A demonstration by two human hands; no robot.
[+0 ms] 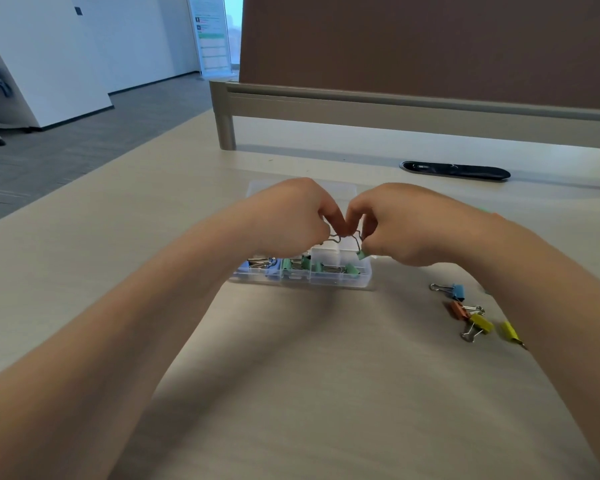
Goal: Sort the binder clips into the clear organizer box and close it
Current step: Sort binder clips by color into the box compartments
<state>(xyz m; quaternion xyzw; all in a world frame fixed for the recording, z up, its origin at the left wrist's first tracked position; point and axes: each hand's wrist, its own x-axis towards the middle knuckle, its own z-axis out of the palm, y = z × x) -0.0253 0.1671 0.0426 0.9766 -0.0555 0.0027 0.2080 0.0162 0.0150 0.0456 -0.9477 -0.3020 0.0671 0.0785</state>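
Both hands were raised above the clear organizer box [340, 281], which stood on the pale table [291, 375] directly ahead of the person, its lid [257, 187] thrown open and lying flat on the far side. The left hand [288, 216] and right hand [402, 226] met knuckle to knuckle over the box, fingers of each curled inward. Between them they pinched a green binder clip [362, 254]: its body showed just under the right thumb, above the box's right end, and its wire handles [340, 236] spanned the small gap between the two sets of fingertips. How firmly either hand gripped could not be determined. In the box's near row, a blue clip [255, 268] lay in the left compartment, with green clips [350, 270] in the compartments to its right. Four clips lay loose on the table, well to the right of the box and near the right forearm: a blue one [458, 291], an orange one [459, 310] touching a yellow one [482, 323], and a second yellow one [510, 331] just beside. A black cable slot [454, 170] sat beyond the box, before the brown divider panel [430, 46].
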